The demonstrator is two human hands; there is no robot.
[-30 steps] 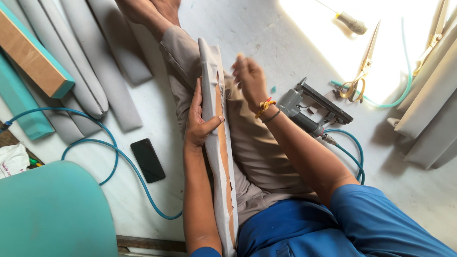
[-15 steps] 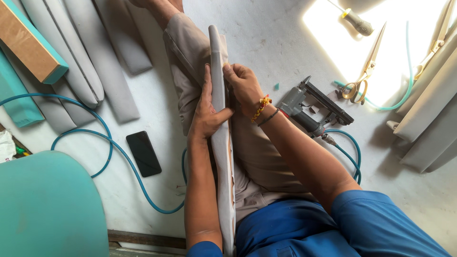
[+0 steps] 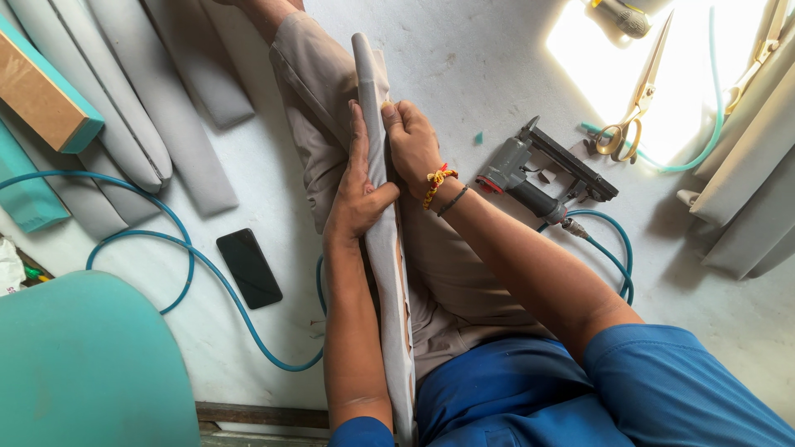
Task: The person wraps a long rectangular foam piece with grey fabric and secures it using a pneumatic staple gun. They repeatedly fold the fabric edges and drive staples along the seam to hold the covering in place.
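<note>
While both hands clamp it, panel (image 3: 383, 248): long narrow grey fabric-covered piece, on edge along the person's lap, running from the knee toward the body.
left hand (image 3: 358, 194): flat on panel's left face, fingers extended up along it, thumb hooked over the top edge.
right hand (image 3: 411, 145): on panel's right face, fingers curled, gripping the fabric at the edge; just across from the left hand.
staple gun (image 3: 542, 178): on the floor right of panel, near the right wrist, blue hose attached.
scissors (image 3: 633, 108): right of panel, beyond the gun, in a sun patch.
phone (image 3: 248, 267): black, face up, left of panel.
hose (image 3: 178, 240): blue, looping on the floor left of panel.
pads (image 3: 124, 108): grey, upholstered, stacked far left of panel.
</note>
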